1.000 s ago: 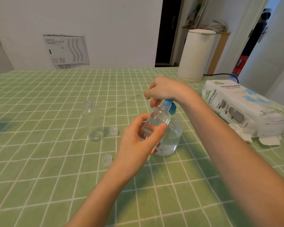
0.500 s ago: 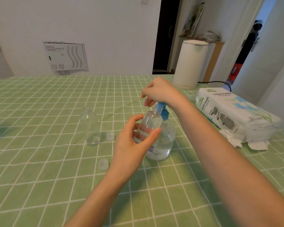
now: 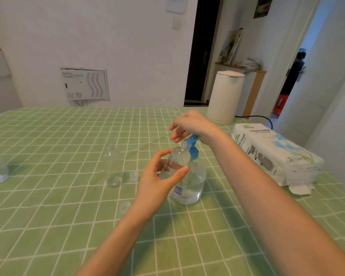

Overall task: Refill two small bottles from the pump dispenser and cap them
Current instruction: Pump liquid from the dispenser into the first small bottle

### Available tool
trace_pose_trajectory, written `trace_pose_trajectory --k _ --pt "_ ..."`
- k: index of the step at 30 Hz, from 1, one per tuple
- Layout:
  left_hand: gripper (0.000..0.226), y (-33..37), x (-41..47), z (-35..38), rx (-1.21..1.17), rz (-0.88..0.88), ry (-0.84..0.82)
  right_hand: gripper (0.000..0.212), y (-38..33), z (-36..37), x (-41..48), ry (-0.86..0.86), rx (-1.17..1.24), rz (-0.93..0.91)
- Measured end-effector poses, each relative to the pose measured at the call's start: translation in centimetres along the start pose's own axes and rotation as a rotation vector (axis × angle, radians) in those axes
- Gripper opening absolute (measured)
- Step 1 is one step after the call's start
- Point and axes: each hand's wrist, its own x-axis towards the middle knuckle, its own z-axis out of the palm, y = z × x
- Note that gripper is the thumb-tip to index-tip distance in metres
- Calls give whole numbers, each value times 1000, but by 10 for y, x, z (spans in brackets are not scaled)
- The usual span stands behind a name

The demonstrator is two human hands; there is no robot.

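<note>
Left grip (image 3: 157, 184) around small bottle (image 3: 179, 157)

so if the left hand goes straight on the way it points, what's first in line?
The left hand grips a small bottle. Right behind that stands the dispenser, so the bottle would press into it first. The gap between them looks nil, but depth is unclear.
</note>
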Motion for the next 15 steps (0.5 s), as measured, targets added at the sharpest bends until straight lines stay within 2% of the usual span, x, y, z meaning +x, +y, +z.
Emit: trace_pose_trajectory --k 6,11,15 --pt "38 3 -2 0 7 -17 -6 16 12 -7 -18 -26 76 29" --pt "39 1 -10 -2 15 -28 23 18 35 -2 -30 -25 289 24" --pt "42 -1 -24 -4 -2 -66 39 31 45 6 -35 -51 394 -18"
